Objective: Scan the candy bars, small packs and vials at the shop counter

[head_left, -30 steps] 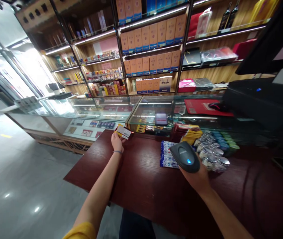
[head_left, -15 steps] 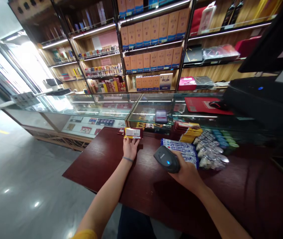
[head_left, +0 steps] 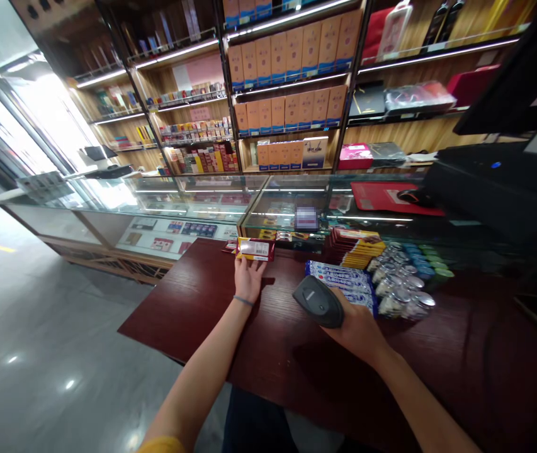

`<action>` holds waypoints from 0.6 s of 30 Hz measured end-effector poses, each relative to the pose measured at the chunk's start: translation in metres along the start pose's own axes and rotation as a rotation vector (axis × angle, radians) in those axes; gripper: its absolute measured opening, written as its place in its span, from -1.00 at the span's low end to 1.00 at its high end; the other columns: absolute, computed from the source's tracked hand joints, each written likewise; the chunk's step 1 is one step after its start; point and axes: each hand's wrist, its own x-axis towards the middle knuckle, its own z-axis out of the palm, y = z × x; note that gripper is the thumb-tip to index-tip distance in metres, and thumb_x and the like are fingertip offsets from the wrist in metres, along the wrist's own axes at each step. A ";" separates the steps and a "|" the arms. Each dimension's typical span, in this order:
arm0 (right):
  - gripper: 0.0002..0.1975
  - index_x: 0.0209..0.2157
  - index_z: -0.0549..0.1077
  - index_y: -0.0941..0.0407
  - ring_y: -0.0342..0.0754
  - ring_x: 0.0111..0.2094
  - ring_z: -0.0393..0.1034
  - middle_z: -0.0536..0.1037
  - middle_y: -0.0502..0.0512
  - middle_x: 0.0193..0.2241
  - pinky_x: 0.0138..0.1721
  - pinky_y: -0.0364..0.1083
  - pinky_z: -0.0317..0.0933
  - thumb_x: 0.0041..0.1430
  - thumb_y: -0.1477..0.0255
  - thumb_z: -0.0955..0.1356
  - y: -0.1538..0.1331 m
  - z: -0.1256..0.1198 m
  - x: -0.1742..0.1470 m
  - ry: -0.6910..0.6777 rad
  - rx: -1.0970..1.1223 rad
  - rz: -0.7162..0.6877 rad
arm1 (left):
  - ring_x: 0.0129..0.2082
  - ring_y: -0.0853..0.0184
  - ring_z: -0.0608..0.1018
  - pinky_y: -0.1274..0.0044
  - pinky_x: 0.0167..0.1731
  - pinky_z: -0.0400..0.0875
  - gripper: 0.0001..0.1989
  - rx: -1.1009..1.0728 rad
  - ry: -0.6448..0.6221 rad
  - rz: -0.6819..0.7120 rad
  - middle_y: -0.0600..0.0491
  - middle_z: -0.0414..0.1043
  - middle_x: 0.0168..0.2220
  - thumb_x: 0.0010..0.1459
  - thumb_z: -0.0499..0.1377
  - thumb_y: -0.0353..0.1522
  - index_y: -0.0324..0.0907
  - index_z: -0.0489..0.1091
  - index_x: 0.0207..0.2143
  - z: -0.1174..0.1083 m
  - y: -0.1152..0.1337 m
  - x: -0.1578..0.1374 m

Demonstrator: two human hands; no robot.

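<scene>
My left hand (head_left: 248,280) holds a small red and yellow snack packet (head_left: 255,249) by its lower edge, tilted so that its pale label with a barcode faces me. Just behind it, another red packet (head_left: 229,246) lies on the dark wooden table. Wrapped round the handle of a black barcode scanner (head_left: 318,302), my right hand (head_left: 356,324) keeps the scanner's head pointed left and forward, above the table. Under and behind the scanner lie several blue and white wrapped bars (head_left: 344,282) in a row.
Right of the bars stand several clear jars with silver lids (head_left: 398,286) and small blue and green tubs (head_left: 426,261). A stack of red and yellow packets (head_left: 356,246) sits behind the bars. A glass display counter (head_left: 192,195) borders the table's (head_left: 178,302) far side.
The packet in my left hand has risen slightly and its label faces me more squarely. The blue light on the scanner has gone out. My right hand has hardly moved.
</scene>
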 end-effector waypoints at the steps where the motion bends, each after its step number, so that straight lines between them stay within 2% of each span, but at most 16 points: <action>1: -0.51 0.10 0.33 0.05 0.19 -0.37 0.66 0.69 0.04 -0.35 -0.44 -0.04 0.32 0.12 0.34 0.40 0.001 0.000 0.000 0.004 0.000 0.003 | -0.07 0.31 0.61 0.13 0.10 0.49 -0.97 -0.001 -0.003 0.001 0.06 0.51 -0.01 0.40 0.12 -0.35 -0.04 0.30 -0.12 0.000 0.000 0.001; 5: -0.51 0.10 0.34 0.04 0.16 -0.38 0.65 0.69 0.05 -0.34 -0.44 -0.05 0.31 0.12 0.34 0.40 0.002 0.001 -0.001 0.028 0.022 0.002 | -0.12 0.33 0.61 0.21 0.05 0.51 -0.92 0.018 -0.012 0.003 0.06 0.52 -0.09 0.36 0.18 -0.36 -0.06 0.31 -0.14 -0.005 -0.004 0.005; 9: -0.55 0.10 0.36 0.05 0.18 -0.30 0.65 0.69 0.12 -0.25 -0.38 -0.04 0.35 0.17 0.31 0.38 0.002 -0.001 0.000 0.082 0.089 0.015 | -0.20 0.38 0.61 0.33 0.01 0.51 -0.74 0.092 -0.057 0.004 0.10 0.53 -0.17 0.17 0.36 -0.41 -0.08 0.34 -0.16 -0.010 -0.008 0.005; 13: -0.59 0.02 0.42 0.02 0.15 -0.28 0.65 0.69 0.09 -0.27 -0.36 -0.07 0.38 0.13 0.27 0.42 0.005 -0.004 0.001 0.196 0.186 0.122 | -0.24 0.39 0.60 0.41 -0.10 0.54 -0.58 0.193 -0.131 0.029 0.10 0.56 -0.14 0.01 0.47 -0.35 -0.06 0.41 -0.10 -0.008 -0.009 0.002; 15: -0.63 -0.01 0.43 0.01 0.14 -0.21 0.64 0.70 0.10 -0.24 -0.31 -0.07 0.42 0.13 0.28 0.44 0.010 -0.004 0.002 0.236 0.257 0.210 | -0.25 0.36 0.61 0.46 -0.18 0.55 -0.51 0.256 -0.153 0.054 0.07 0.57 -0.12 -0.02 0.49 -0.28 -0.05 0.43 -0.05 -0.003 -0.008 0.002; 18: -0.54 0.01 0.44 0.01 0.15 -0.18 0.64 0.69 0.10 -0.24 -0.24 -0.01 0.47 0.05 0.28 0.47 0.020 -0.006 0.005 0.426 0.386 0.292 | -0.28 0.34 0.63 0.51 -0.25 0.53 -0.45 0.387 -0.185 0.131 0.02 0.60 -0.15 -0.01 0.48 -0.18 -0.12 0.46 0.00 0.010 -0.006 0.007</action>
